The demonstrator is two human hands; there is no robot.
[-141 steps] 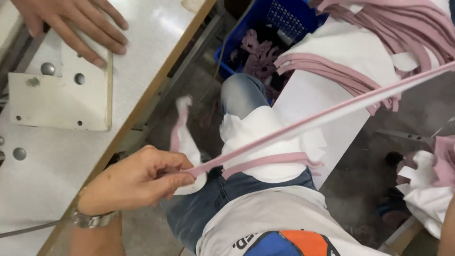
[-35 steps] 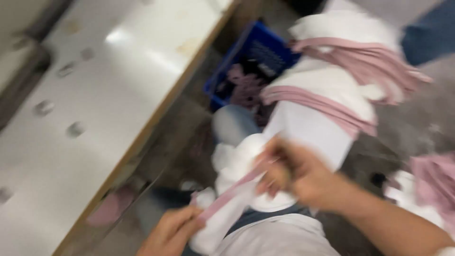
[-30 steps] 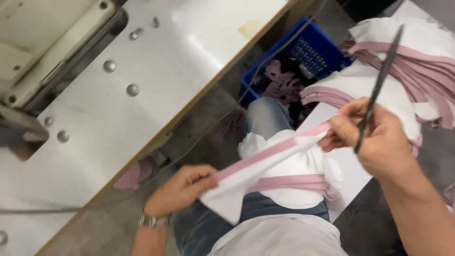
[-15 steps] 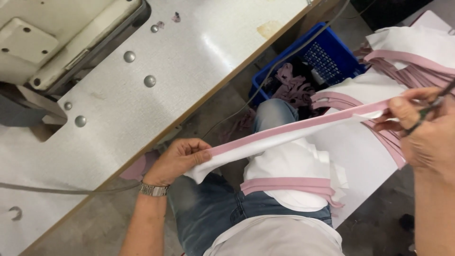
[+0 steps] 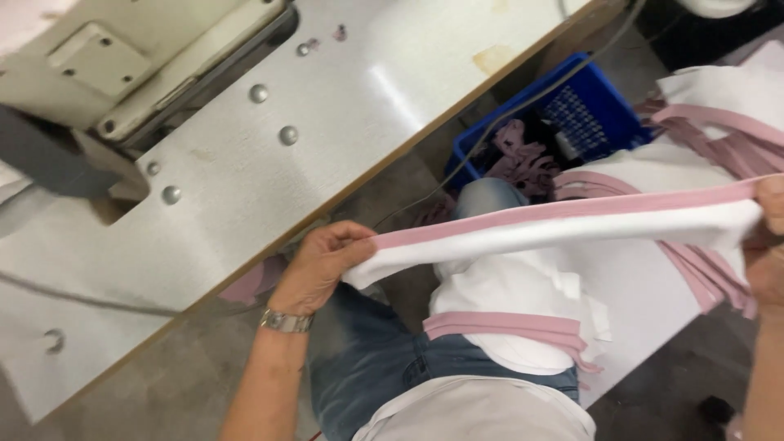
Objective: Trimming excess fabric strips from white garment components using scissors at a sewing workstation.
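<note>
A white fabric piece with a pink trim band is stretched taut between my two hands above my lap. My left hand, with a metal wristwatch, pinches its left end near the table edge. My right hand grips the right end at the frame's right edge; only part of that hand shows. More white pieces with pink bands lie piled on my lap.
A grey sewing table with rivets fills the upper left, with the sewing machine base on it. A blue crate of pink scraps stands on the floor. A stack of white and pink pieces lies at right.
My hands have drawn apart, stretching the trimmed piece out straight. The scissors seen in my right hand a second ago are out of view now. The view has shifted toward the machine.
</note>
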